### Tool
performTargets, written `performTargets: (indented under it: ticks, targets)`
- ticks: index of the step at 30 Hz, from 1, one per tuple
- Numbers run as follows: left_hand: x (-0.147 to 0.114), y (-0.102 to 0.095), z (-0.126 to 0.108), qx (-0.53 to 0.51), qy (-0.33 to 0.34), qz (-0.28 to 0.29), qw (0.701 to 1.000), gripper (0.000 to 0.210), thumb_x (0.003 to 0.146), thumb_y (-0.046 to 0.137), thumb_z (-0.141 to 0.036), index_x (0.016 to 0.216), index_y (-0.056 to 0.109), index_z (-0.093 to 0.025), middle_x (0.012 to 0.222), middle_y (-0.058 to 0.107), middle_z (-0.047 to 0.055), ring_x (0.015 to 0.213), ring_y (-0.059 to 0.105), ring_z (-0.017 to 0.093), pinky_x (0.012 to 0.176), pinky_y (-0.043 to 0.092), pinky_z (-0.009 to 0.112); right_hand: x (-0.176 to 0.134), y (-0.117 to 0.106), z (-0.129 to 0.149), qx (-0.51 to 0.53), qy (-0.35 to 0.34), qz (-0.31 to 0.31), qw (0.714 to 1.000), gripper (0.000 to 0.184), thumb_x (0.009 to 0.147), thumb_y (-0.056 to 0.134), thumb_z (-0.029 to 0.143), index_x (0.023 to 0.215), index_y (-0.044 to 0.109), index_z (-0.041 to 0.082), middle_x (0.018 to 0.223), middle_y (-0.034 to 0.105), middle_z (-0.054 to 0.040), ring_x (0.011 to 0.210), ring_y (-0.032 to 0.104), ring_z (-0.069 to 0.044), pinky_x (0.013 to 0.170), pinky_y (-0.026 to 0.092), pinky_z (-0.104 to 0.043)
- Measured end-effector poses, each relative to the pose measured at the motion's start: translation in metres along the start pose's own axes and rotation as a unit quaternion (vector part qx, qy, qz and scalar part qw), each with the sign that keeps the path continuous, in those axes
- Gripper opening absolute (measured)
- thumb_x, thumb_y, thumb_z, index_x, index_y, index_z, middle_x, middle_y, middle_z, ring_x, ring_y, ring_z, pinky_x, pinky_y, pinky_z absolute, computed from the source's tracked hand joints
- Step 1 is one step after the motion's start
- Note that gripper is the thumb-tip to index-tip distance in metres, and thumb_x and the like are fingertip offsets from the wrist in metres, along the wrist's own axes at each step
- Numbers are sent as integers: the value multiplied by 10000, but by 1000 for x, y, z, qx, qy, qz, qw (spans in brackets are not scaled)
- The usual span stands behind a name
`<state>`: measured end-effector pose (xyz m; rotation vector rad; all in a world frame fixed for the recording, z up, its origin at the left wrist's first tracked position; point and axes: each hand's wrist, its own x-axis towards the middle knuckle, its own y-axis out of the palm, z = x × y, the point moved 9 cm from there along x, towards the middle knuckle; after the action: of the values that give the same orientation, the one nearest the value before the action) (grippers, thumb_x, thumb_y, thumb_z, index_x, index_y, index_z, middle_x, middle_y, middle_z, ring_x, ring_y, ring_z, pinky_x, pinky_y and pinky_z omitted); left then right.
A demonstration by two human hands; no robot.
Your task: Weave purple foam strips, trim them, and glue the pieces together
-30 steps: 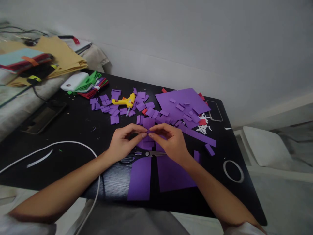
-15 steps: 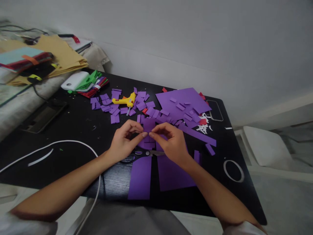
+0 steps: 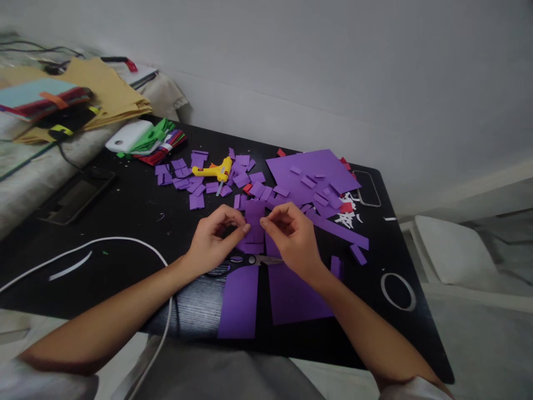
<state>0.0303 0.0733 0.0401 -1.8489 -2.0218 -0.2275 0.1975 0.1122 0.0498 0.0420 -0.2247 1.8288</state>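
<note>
A small folded piece of purple paper (image 3: 255, 225) stands upright between my hands. My left hand (image 3: 214, 239) pinches its left edge with thumb and forefinger. At its right edge, the thumb and forefinger of my right hand (image 3: 293, 241) are closed in a pinch. Just below lie black-handled scissors (image 3: 252, 260), their blades pointing right and partly behind my right hand. Under them are a purple paper strip (image 3: 239, 303) and a wider purple sheet (image 3: 297, 300).
Many small folded purple pieces (image 3: 196, 201) lie around a yellow glue gun (image 3: 219, 170). A large purple sheet (image 3: 310, 172) and white scraps (image 3: 346, 216) sit at the back right. A white cable (image 3: 125, 239) crosses the left side. A tape ring (image 3: 398, 291) lies at right.
My fingertips have moved apart along the purple paper, the right ones shifting right and slightly up. More of the paper's face shows between them.
</note>
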Motion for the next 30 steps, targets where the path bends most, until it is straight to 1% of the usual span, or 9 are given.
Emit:
performTargets:
  ticks: [2, 6, 13, 21, 25, 27, 30]
  targets:
    - [1, 1, -3, 21, 7, 13, 1000, 32, 893, 711, -154, 904, 710, -184, 836, 734, 17, 739, 679, 122, 677, 535, 223, 0, 1, -1, -3, 2, 2, 1000, 151, 863, 757, 278, 843, 619, 220, 789, 684, 7, 732, 675, -151, 708, 565, -293]
    - [1, 2, -6, 39, 11, 27, 999, 93, 891, 725, -170, 962, 778, -196, 850, 772, 30, 750, 698, 136, 693, 547, 239, -1, 3, -3, 6, 7, 12, 1000, 112, 870, 750, 277, 888, 653, 224, 820, 708, 1, 763, 693, -158, 730, 575, -301]
    - [2, 2, 5, -34, -32, 14, 999, 87, 827, 807, -197, 913, 800, -199, 849, 770, 35, 770, 699, 150, 696, 558, 247, -1, 4, -4, 5, 13, 20, 1000, 92, 873, 742, 281, 913, 684, 220, 836, 723, -3, 778, 702, -157, 741, 582, -300]
    - [2, 1, 7, -49, -64, -8, 997, 77, 804, 827, -229, 873, 812, -196, 841, 779, 40, 751, 706, 149, 678, 564, 247, -1, 4, -3, -11, 5, 21, 1000, 101, 888, 733, 311, 911, 692, 222, 852, 737, -13, 796, 712, -163, 768, 599, -311]
    - [2, 1, 8, -49, -69, -4, 996, 91, 806, 831, -255, 872, 810, -195, 851, 784, 47, 761, 712, 159, 695, 577, 264, -1, 7, -7, 9, 19, 34, 999, 195, 829, 809, 350, 912, 683, 227, 872, 740, -17, 825, 729, -178, 803, 621, -332]
    - [2, 1, 9, -45, -71, -3, 996, 101, 804, 834, -268, 866, 805, -193, 858, 786, 53, 771, 714, 169, 703, 581, 276, -1, 8, -9, 11, 29, 37, 999, 239, 803, 832, 376, 904, 672, 230, 867, 740, -16, 824, 732, -184, 800, 628, -340]
    - [2, 2, 8, -43, -70, -2, 997, 112, 807, 831, -283, 849, 789, -188, 831, 775, 50, 760, 706, 169, 696, 575, 280, -1, 6, -10, 4, 37, 33, 999, 253, 802, 829, 380, 887, 643, 229, 849, 729, -11, 811, 729, -181, 775, 624, -334]
